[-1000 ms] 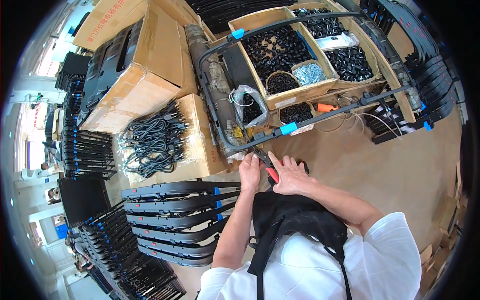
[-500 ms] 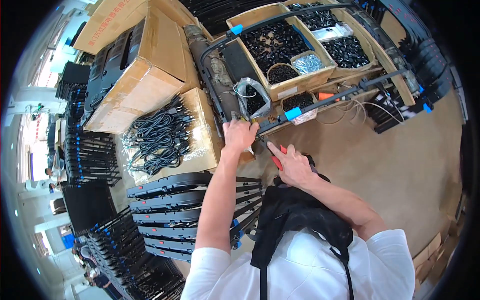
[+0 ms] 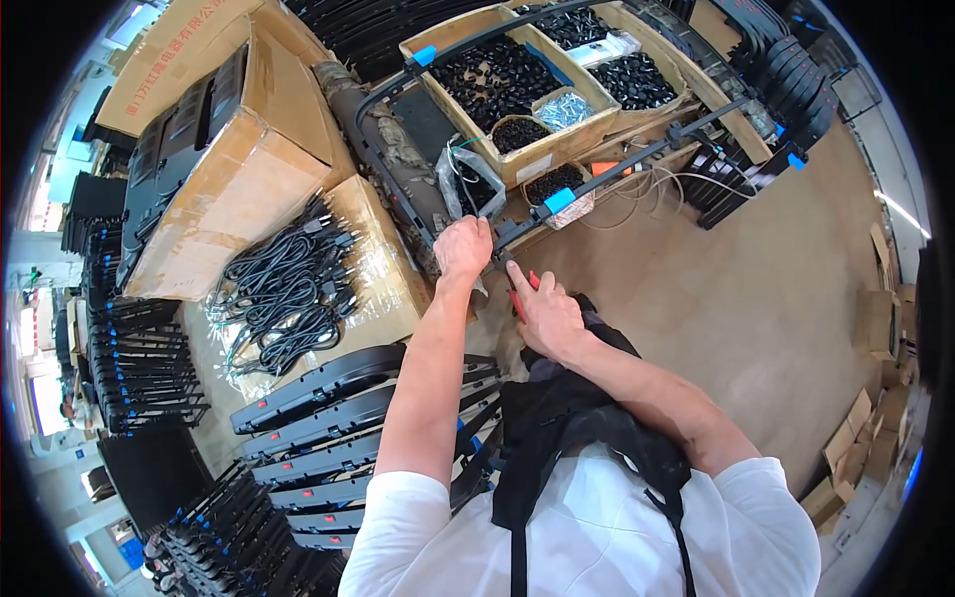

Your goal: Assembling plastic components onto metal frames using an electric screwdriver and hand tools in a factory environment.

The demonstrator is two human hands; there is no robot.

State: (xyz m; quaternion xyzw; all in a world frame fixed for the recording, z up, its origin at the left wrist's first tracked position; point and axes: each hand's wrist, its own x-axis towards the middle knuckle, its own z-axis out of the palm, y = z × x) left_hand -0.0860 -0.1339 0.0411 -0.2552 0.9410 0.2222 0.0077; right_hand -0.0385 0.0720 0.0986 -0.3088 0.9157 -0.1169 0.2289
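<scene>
A black bent-tube frame (image 3: 637, 169) with blue clips lies across the bench, its near corner between my hands. My left hand (image 3: 464, 247) is closed in a fist at that corner; a thin dark strand shows above it, and what the fingers hold is hidden. My right hand (image 3: 547, 310) is wrapped round red-handled pliers (image 3: 517, 304). Its index finger stretches along the tool toward the tube's end, and the jaws are at the frame's corner, partly hidden. Just beyond my left hand stands a clear plastic bag (image 3: 454, 183) with small black parts inside.
Wooden trays (image 3: 542, 164) hold small black parts and silver screws (image 3: 563, 110). Coiled black cables (image 3: 284, 284) lie on a cardboard box (image 3: 388, 261) at left, beside a larger open carton (image 3: 239, 189). Stacked black panels (image 3: 328, 438) stand near my left arm. Loose white wire (image 3: 686, 177) hangs right.
The view has shifted, so the bench appears further up and left. My left hand has turned and closed into a fist. The pliers stay in my right hand at the frame's corner.
</scene>
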